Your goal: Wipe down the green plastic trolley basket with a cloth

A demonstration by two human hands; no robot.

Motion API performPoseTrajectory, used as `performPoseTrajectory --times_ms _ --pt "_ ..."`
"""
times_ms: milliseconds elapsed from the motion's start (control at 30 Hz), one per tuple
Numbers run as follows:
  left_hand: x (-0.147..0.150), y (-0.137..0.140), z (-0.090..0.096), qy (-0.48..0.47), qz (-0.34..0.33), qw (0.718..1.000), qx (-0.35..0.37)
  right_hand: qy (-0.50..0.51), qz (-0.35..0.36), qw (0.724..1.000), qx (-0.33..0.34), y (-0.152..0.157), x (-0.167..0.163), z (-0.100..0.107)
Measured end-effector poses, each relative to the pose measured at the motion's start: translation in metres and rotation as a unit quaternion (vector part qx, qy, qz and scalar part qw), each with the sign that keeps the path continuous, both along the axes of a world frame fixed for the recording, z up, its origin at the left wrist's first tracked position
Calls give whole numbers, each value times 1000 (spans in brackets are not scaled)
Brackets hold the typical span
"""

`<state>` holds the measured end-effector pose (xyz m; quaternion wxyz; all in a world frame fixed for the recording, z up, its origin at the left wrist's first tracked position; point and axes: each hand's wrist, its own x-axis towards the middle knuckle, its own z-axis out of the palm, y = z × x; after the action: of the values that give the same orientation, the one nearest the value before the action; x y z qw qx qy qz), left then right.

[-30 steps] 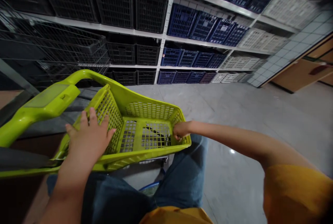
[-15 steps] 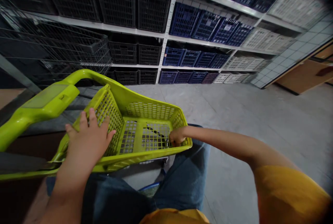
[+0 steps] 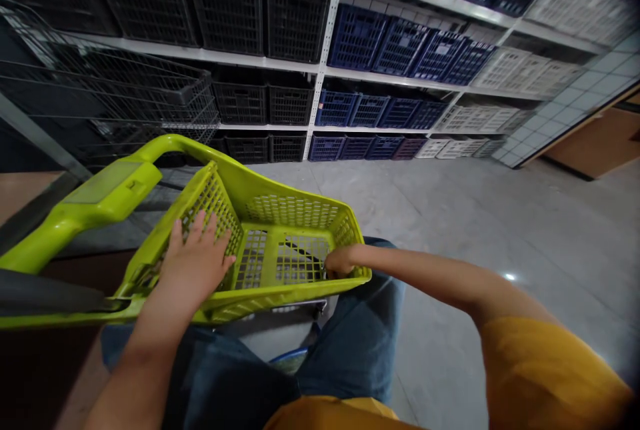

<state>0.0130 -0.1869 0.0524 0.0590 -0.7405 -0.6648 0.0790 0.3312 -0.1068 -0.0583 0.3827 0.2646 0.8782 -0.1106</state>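
Observation:
A lime-green plastic shopping cart (image 3: 285,293) stands before me, its grid-walled basket holding nothing that I can make out. My left hand (image 3: 197,260) is open, fingers spread, over the slatted panel at the handle end of the basket; whether the palm touches it is unclear. Down inside the far right corner, my right hand (image 3: 341,261) is closed, fingers curled and mostly turned out of sight. What it holds, if anything, is hidden. The cart's broad green handle (image 3: 107,187) arches to the left.
Behind the cart run white metal shelves (image 3: 320,70) with black crates (image 3: 295,20), blue crates (image 3: 360,37) and white crates (image 3: 500,70). A wire cart (image 3: 165,93) stands at the left. Grey concrete floor (image 3: 475,217) stretches right towards a tiled wall (image 3: 575,107) and brown boxes (image 3: 600,143).
My left hand has moved right and slightly inward over the basket panel, fingers still spread. My right hand keeps to the same corner; a small shiny bit beside it no longer shows.

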Motion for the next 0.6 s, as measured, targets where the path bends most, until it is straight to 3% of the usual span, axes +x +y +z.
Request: performPoseTrajectory --times_ms 100,233,333,467,600 --pt "46 -4 8 -10 -1 999 -34 -30 -8 999 -17 4 -4 7" --pt "120 -8 2 -146 -163 970 -102 -20 -36 993 114 44 3 31" --pt "148 -3 -17 -224 -237 936 -130 -3 -39 987 158 54 9 37" --pt "145 1 -30 -238 -220 919 -225 -27 -21 997 67 20 10 24" --pt "137 -2 -27 -237 -234 909 -252 -24 -1 999 -28 -11 8 12"
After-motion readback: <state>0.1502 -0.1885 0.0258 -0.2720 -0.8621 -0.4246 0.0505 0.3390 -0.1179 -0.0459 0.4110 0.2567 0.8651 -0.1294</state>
